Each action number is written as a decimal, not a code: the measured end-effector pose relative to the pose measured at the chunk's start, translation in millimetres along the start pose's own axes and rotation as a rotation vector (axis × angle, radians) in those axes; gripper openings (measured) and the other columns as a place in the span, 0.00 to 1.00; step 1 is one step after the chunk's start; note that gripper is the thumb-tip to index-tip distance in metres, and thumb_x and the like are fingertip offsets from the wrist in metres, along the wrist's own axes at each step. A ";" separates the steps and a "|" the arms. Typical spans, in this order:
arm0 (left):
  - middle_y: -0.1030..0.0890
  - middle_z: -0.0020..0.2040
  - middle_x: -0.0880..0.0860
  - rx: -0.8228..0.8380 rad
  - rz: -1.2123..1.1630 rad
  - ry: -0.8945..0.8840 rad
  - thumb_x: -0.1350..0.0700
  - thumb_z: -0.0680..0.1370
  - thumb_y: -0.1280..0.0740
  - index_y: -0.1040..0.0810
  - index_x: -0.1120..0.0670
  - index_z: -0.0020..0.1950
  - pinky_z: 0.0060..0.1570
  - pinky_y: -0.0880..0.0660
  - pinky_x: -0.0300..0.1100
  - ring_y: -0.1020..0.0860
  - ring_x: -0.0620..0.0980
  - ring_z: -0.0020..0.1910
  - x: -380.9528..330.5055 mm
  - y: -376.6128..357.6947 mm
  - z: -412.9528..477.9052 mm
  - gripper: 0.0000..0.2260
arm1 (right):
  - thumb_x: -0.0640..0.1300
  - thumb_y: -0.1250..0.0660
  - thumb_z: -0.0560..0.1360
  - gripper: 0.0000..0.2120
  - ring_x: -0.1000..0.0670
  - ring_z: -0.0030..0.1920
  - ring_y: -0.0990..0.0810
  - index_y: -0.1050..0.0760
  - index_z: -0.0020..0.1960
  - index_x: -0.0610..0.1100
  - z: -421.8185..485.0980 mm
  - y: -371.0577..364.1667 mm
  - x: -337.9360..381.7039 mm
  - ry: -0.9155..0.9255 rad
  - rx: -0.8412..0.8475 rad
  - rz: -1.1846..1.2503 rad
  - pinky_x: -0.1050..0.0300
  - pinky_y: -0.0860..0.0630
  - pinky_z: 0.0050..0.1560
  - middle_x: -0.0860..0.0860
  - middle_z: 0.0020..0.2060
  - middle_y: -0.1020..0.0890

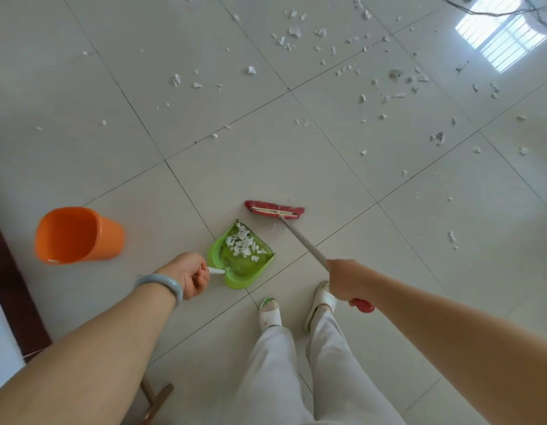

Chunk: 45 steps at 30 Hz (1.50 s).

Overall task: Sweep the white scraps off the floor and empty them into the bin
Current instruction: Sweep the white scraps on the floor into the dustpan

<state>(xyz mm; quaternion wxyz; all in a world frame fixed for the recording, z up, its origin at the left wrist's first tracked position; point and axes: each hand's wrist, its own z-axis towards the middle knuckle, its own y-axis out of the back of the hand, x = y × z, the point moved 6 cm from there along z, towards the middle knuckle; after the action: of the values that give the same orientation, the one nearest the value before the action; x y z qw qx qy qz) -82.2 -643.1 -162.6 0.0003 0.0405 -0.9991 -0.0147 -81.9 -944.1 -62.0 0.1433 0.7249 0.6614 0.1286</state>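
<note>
A: Floor?
B: Pale glossy tiles w/ dark grout lines. A bright window reflection top R, and a thin cable up there too. Dark wooden strip runs along the L edge.

A: Scraps?
B: White scraps on the floor lie scattered over the far tiles, thickest top centre and R. Only a few near the feet. A heap of scraps in the pan sits at the far half of the green dustpan.

A: Bin?
B: Orange bin stands on the floor, L of the dustpan and well apart from it, mouth open toward the camera.

A: Hands?
B: L hand, w/ a pale bangle at the wrist, has its fingers curled tight round the dustpan's white handle. R hand is fisted round the broom pole, and the red grip end sticks out behind it.

A: Broom head?
B: Red broom head is on the floor just past the dustpan's far R corner. Can't tell if they touch.

A: Anything else?
B: White slippers and light trousers, just behind the pan.
</note>
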 end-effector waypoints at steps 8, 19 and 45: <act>0.38 0.15 0.51 -0.060 0.210 -0.019 0.64 0.77 0.51 0.37 0.57 0.33 0.13 0.44 0.25 0.42 0.43 0.11 -27.9 -15.8 -9.5 0.13 | 0.34 0.49 0.74 0.12 0.52 0.27 0.26 0.33 0.53 0.46 -35.2 -24.0 -21.5 -0.059 0.033 0.330 0.64 0.33 0.20 0.48 0.40 0.26; 0.39 0.15 0.50 -0.126 0.249 -0.041 0.64 0.76 0.52 0.38 0.55 0.31 0.15 0.42 0.24 0.43 0.43 0.10 -35.7 -41.5 -12.3 0.14 | 0.35 0.43 0.77 0.21 0.45 0.43 0.25 0.35 0.70 0.37 13.8 -54.2 -10.2 -0.097 -0.024 0.505 0.53 0.23 0.44 0.45 0.46 0.27; 0.37 0.19 0.50 -0.171 0.073 -0.149 0.65 0.75 0.51 0.37 0.56 0.32 0.17 0.43 0.24 0.42 0.43 0.12 -11.3 -37.3 -10.6 0.13 | 0.37 0.48 0.76 0.16 0.48 0.40 0.24 0.32 0.62 0.44 -30.9 -71.5 14.4 -0.045 0.170 0.415 0.58 0.26 0.42 0.49 0.37 0.26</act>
<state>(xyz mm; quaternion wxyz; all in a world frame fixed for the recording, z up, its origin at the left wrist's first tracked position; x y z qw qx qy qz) -67.9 -679.7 -153.1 -0.0701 0.0024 -0.9922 -0.1030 -158.2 -922.6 -60.5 0.0667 0.8575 0.5033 0.0828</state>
